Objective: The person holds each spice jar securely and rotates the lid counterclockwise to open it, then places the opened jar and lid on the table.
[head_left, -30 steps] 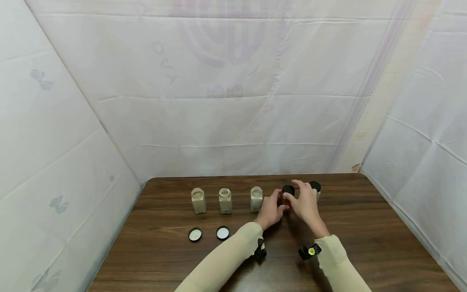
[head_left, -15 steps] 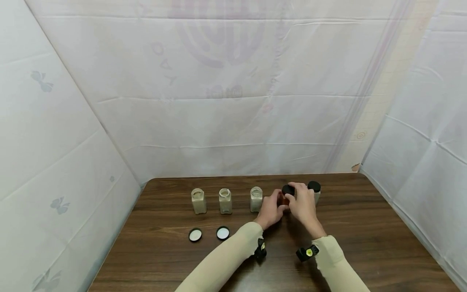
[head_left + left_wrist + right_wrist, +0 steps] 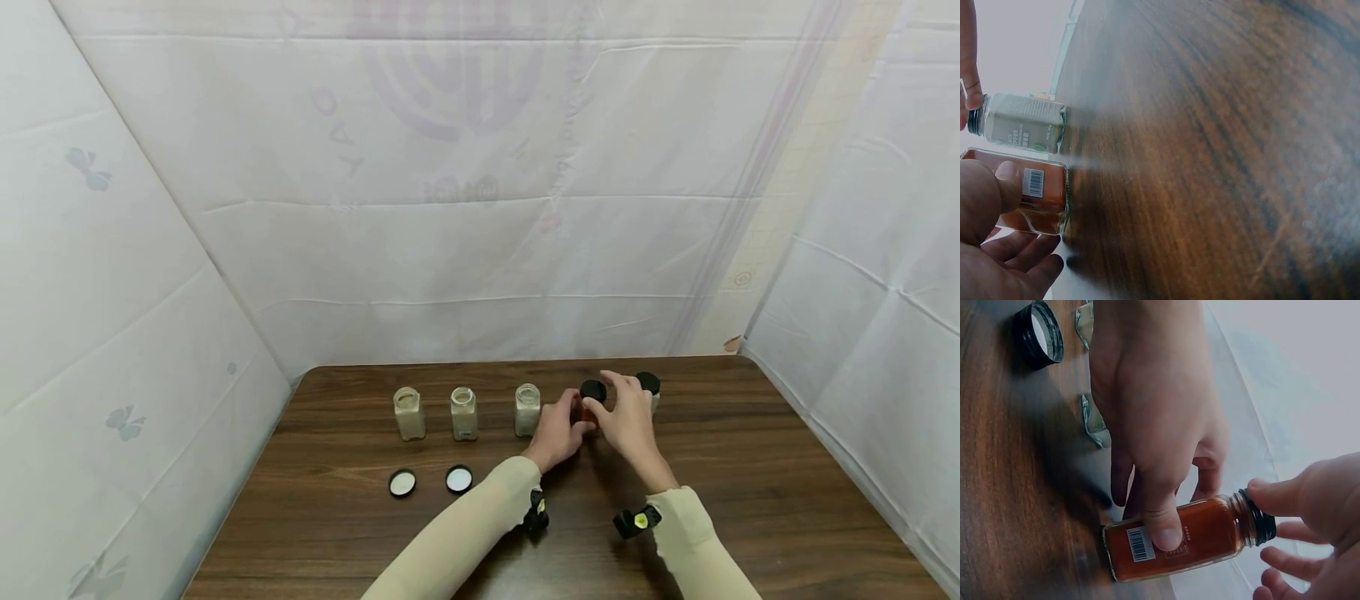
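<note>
Orange-red powder fills a glass spice jar [image 3: 1200, 534] with a black screw lid [image 3: 1261, 520]. My left hand [image 3: 555, 433] grips its body, thumb across the front near the barcode label. At the lid is my right hand [image 3: 626, 421]: its thumb touches the rim and its curled fingers lie loosely round the other side. The jar stands upright on the table, mostly hidden by the hands in the head view. Close to the right hand stands a pale grey-green jar [image 3: 1025, 122], its black lid [image 3: 648, 382] on, apart from the red one.
Left of the hands, three lidless jars stand in a row: one far left [image 3: 409, 417], one mid-row [image 3: 464, 417] and one beside the left hand [image 3: 527, 412]. Two upturned black lids, left [image 3: 402, 483] and right [image 3: 459, 478], lie in front on the wooden table [image 3: 315, 533].
The right hand closes round the lid half a second ago, then turns back outward and its fingers spread looser. The left hand and the jar hold still.
</note>
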A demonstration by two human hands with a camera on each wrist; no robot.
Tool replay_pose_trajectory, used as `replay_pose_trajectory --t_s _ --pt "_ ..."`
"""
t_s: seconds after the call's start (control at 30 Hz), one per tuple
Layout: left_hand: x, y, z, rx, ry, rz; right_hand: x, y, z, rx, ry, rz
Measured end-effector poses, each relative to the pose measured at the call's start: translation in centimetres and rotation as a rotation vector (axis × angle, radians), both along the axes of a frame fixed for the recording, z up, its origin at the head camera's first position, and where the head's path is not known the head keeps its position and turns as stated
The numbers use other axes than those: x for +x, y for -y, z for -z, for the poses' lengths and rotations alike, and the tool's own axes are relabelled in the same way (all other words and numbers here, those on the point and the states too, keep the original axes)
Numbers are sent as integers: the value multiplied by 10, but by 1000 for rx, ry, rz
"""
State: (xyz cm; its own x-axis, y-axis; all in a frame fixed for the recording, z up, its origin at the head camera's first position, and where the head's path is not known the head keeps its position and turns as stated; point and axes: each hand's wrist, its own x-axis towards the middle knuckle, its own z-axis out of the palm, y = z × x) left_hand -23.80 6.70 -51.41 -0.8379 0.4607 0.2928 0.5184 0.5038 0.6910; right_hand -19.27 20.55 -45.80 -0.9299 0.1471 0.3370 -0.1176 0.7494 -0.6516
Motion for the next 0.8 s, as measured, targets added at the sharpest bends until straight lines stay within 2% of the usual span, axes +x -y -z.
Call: replay_pose_trajectory --t_s 0.17,0.37,0.63,0.8 --pt "0 -1 -1 -2 1 -7 -4 2 4 -9 -20 70" --pt "0 -2 -1 -2 11 -11 -6 4 6 -12 -28 103" --pt "-2 -1 0 -4 -22 -2 -5 0 2 26 27 -33" --pt "-1 0 0 1 -33 7 -6 -1 2 33 39 -55"
